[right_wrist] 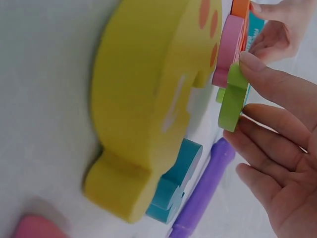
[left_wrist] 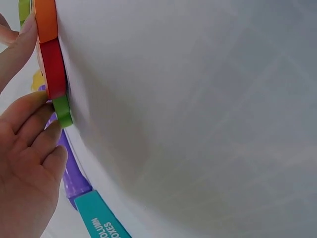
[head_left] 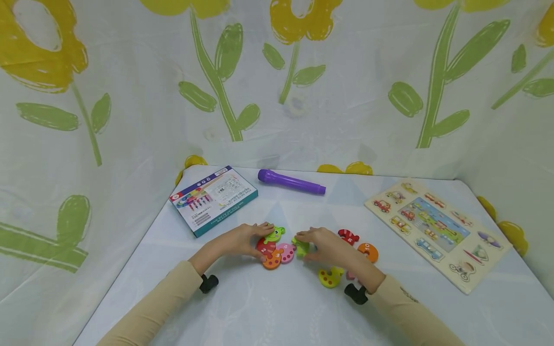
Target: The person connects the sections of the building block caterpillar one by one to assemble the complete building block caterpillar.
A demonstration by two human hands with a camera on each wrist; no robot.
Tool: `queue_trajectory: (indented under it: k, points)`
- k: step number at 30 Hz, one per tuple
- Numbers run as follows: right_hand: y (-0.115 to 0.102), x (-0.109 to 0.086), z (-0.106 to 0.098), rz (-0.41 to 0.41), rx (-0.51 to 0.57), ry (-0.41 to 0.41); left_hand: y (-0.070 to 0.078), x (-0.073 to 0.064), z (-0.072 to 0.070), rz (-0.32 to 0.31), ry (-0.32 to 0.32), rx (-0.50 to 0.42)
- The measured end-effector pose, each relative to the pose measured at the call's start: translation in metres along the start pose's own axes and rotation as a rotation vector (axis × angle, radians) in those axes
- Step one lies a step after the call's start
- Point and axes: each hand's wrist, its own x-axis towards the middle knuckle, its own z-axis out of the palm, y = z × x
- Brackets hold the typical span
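Ylw pc (right_wrist: 133,94) — wht tbl (head_left: 259,312), drape (head_left: 350,86)

Reaches forward with left arm (head_left: 151,303) and right arm (head_left: 413,307), both sleeved and slanting inward behind the hands. Holds left hand (head_left: 241,241) and right hand (head_left: 327,244) near each other, apart, backs upward, fingers pointing inward. Grips on the left between thumb (left_wrist: 19,52), nearer the body, and fingertips farther out. Pinches likewise on the right, bending the fingers (right_wrist: 270,141) slightly.
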Motion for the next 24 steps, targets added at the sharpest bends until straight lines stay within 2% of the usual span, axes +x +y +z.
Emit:
queue_trajectory:
  k: [8, 14, 24]
  points:
    - [0.001, 0.013, -0.003, -0.096, -0.038, -0.051, -0.001, 0.000, -0.001, 0.019, -0.007, 0.000]
    - [0.002, 0.018, -0.006, -0.124, -0.042, -0.102, -0.002, 0.001, -0.001, 0.022, -0.009, 0.000]
    - [0.000, 0.019, -0.002, -0.069, -0.067, -0.139, -0.001, 0.001, -0.003, 0.018, -0.014, 0.014]
